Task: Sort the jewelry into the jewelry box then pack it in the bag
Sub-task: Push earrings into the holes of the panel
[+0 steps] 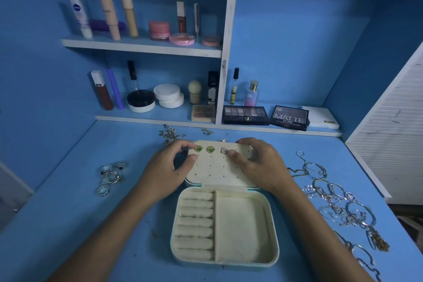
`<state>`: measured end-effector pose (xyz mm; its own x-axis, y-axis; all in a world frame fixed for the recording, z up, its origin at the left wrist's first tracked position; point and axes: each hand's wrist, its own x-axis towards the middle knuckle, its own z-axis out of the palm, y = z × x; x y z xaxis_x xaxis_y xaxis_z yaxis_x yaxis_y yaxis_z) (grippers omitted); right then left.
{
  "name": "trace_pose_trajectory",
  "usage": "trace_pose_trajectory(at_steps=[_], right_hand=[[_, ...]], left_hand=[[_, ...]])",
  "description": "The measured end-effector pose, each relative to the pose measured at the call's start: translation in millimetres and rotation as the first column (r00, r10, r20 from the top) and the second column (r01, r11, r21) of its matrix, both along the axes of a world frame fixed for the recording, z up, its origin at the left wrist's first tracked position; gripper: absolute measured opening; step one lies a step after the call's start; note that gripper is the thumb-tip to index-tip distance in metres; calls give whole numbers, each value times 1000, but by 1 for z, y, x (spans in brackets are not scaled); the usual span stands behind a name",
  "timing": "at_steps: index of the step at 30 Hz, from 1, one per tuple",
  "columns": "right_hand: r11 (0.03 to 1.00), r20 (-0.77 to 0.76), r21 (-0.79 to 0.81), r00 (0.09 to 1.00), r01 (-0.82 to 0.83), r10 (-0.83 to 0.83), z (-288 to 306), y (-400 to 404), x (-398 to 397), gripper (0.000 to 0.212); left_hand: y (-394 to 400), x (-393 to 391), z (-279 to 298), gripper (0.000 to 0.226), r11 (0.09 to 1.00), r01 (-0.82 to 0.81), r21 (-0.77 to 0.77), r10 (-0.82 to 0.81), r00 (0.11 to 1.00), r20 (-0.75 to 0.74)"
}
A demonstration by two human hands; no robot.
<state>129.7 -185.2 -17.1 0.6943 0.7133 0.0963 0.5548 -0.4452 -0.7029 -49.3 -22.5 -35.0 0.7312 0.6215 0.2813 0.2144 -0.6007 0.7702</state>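
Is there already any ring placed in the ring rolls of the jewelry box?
No, the ring rolls of the jewelry box hold nothing; the rings lie on the table.

Your blue table (96,224) carries the open jewelry box (242,231) at lower centre. Rings (109,176) lie left, chains and bangles (338,204) right, small earrings (170,134) above.

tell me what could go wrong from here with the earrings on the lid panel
1. The silver earring sits by the right hand's thumb; a slip could pop it out of the lid panel.
2. Both hands rest on the opened lid; pressing might tip the jewelry box or shake the two green earrings loose.
3. The bracelets and chains lie tangled on the right and may snag when lifted. The left hand also hides the panel's edge.
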Motion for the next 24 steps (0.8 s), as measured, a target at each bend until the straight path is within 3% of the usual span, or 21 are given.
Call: trace_pose_trajectory(at_steps=[8, 14, 24], right_hand=[[999, 55, -18, 998, -29, 30, 4, 4, 5, 43], [973, 294, 201, 955, -113, 50, 10, 22, 9, 16], [900, 343, 139, 873, -413, 347, 28, 89, 15, 14]], left_hand=[[-1, -1, 2, 17, 999, -6, -52, 6, 1000, -7], [-1, -2, 3, 17, 999, -7, -41, 6, 999, -31], [2, -2, 3, 18, 999, 12, -40, -12, 1000, -5]])
